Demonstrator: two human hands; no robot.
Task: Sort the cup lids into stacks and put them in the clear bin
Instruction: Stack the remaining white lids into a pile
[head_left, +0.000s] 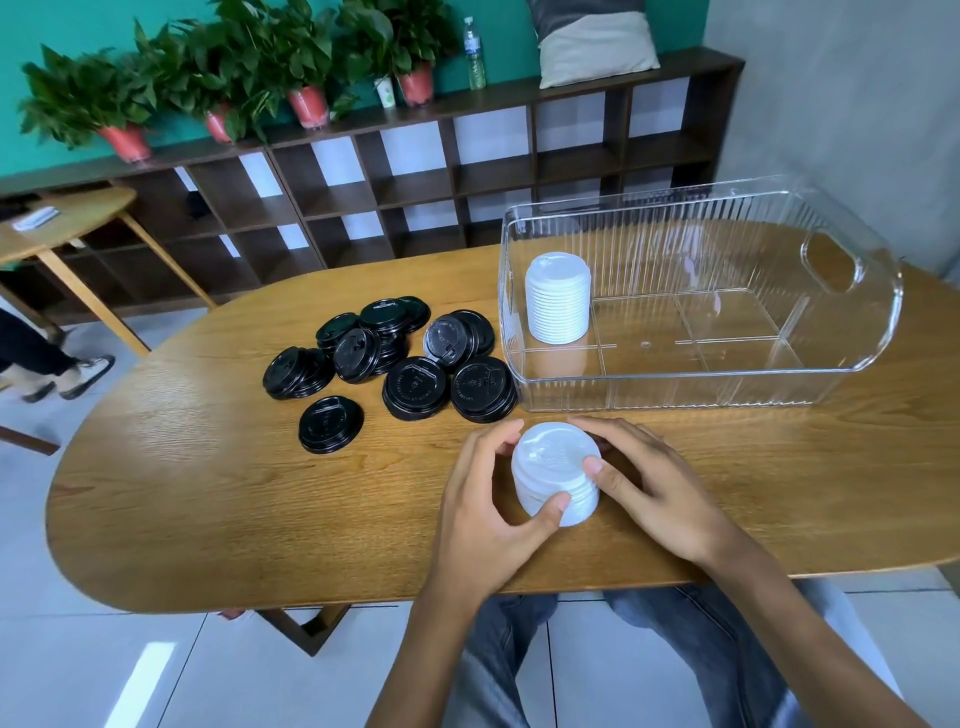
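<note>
both hands close around a short stack of white lids (556, 470) that stands on the wooden table (208, 493) near its front edge. the left hand (488, 512) curls round the stack's left side, its thumb pressed against the lower front of the stack and its fingers arched over the far left rim. the right hand (657, 486) cups the right side, thumb lying on the top lid's edge and fingers wrapped behind (their tips are hidden by the stack). so the stack sits squarely between the two palms, gripped from both sides.

just beyond the hands, to the right, lies the clear bin (727, 384), its ribbed walls see-through and a handle cut-out at its far right end. inside it, in the near left corner, a taller white stack (558, 299) stands upright. left of the bin a loose pile of black lids (395, 348) spreads over the table, some overlapping and tilted, two lying flat just beside the bin's near left corner; one single black lid (331, 424) lies apart, nearer the front and left of the hands.

behind the table runs a dark cubby shelf (415, 182) carrying potted plants (208, 83), a bottle (474, 54) and a cushion (595, 44).
</note>
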